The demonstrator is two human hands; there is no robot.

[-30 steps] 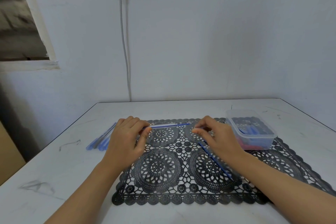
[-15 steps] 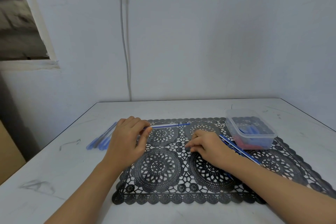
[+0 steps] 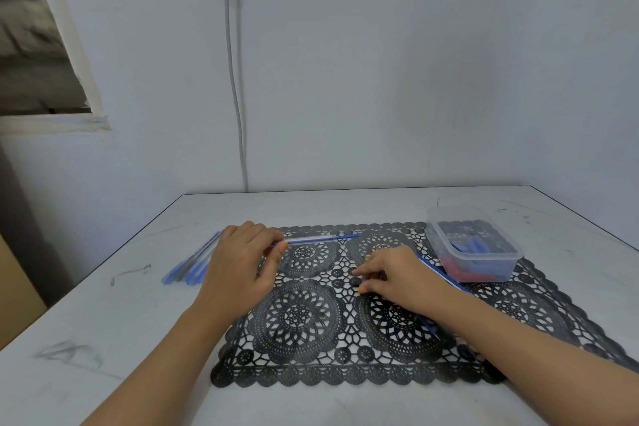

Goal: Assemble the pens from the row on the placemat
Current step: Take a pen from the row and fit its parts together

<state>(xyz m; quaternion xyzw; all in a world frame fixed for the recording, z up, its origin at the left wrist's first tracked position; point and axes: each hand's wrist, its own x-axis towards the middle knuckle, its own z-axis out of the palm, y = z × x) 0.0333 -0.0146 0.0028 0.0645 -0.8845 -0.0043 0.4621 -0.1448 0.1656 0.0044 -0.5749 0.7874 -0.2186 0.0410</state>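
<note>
table [image 3: 103, 339]: pale, scuffed top that carries everything.
placemat [image 3: 301, 315]: black openwork mat, long side across the view, in front of the person.
container [image 3: 436, 235]: clear tub on the mat's far right corner, holding blue and red parts.
pen bundle [image 3: 193, 264]: blue-capped pens lying together on the table just left of the mat, probably finished ones.
left hand [image 3: 242, 266]: thumb and fingers pinch the left end of the barrel.
right hand [image 3: 397, 277]: fingers curled, tips down on the mat's middle; whether they pinch a small part cannot be told.
barrel [image 3: 311, 239]: clear tube along the mat's far edge, long axis left to right. its free end points right, and lies beyond and left of the right hand, the nearer hand to that end.
refill [image 3: 345, 236]: thin blue rod protruding from the barrel's right end, apparently not fully seated.
blue stick [image 3: 442, 275]: slim piece lying slantwise, partly under the right wrist.
</note>
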